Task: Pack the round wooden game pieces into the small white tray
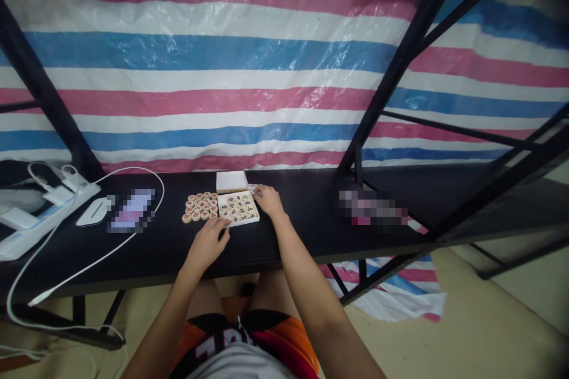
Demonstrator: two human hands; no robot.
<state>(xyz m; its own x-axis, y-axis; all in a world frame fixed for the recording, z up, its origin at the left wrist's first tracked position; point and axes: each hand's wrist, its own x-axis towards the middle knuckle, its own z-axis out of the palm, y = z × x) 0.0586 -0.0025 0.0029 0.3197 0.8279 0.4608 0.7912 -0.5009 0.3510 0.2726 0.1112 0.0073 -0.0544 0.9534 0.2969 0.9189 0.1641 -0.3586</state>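
A shallow white box (246, 221) on the black table holds rows of round Chinese chess pieces (240, 207) with dark characters. Left of it, Chinese chess pieces with red characters (200, 207) stand in rows on the tabletop. My left hand (208, 243) is at the box's front left corner, fingertips by its rim, thumb held apart from the fingers. At the far right corner is my right hand (269, 201), its fingers bent and close together. Whatever lies between those fingertips is too small to make out. A white box lid (232, 181) lies just behind the box.
To the left are a phone (132, 210), a white flat device (94, 211), a power strip (40, 222) and a loose white cable (84, 267). A blurred item (373, 208) lies right. Black metal posts (391, 65) and striped plastic sheeting (222, 50) stand behind.
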